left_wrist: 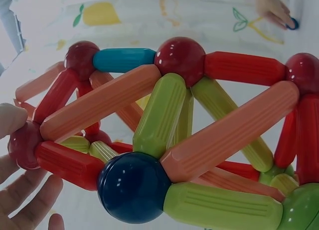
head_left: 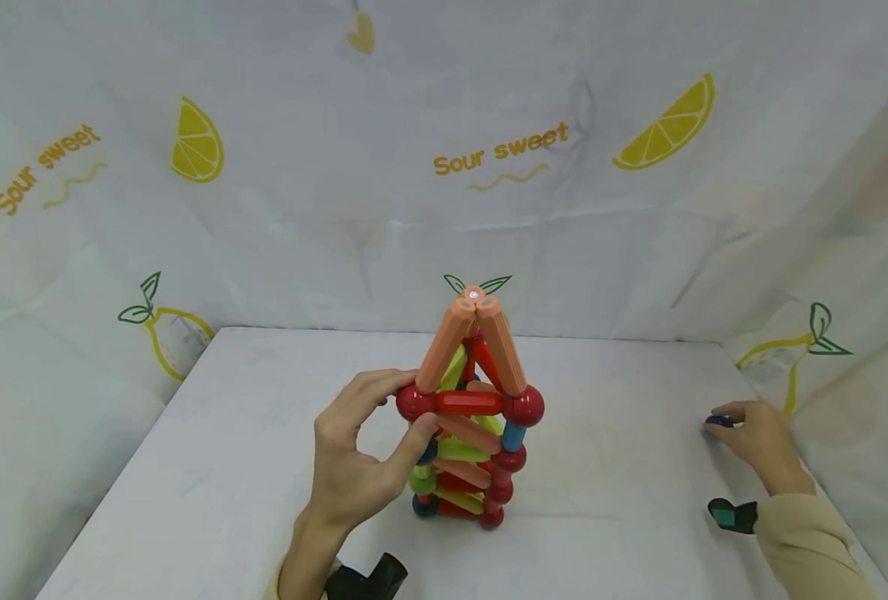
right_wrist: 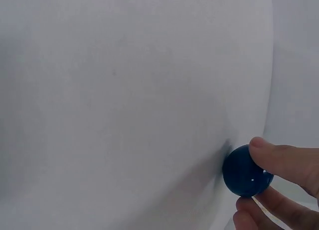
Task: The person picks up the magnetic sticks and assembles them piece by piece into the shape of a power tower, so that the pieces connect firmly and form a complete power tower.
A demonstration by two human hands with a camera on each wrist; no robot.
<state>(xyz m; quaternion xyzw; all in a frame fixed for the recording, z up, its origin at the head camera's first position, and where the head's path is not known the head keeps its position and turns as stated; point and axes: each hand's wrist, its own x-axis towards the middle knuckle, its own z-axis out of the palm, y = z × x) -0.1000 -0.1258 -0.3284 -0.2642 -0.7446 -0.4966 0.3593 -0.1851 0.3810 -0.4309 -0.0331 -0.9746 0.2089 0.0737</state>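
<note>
From where I watch, my left hand (head_left: pixel 354 467) sits at the left side of a tall tower (head_left: pixel 470 417) built from coloured sticks and balls. Its thumb and fingers curl round the red ball (head_left: pixel 416 403) at the tower's upper left corner, steadying it. The tower stands upright on the white table (head_left: pixel 226 433), just right of this hand, with peach sticks meeting in a peak above.

Well off to the right, apart from the tower, my right hand (head_left: pixel 759 437) rests low on the table near the cloth wall. Its thumb and fingertips pinch a dark blue ball (right_wrist: pixel 245 171), which the wrist view shows touching the table.

I judge the risk lies at the left: a squeeze or sideways nudge on that corner could tip the narrow tower or pop a joint loose. The blue ball could also slip from such a light pinch and roll away.
</note>
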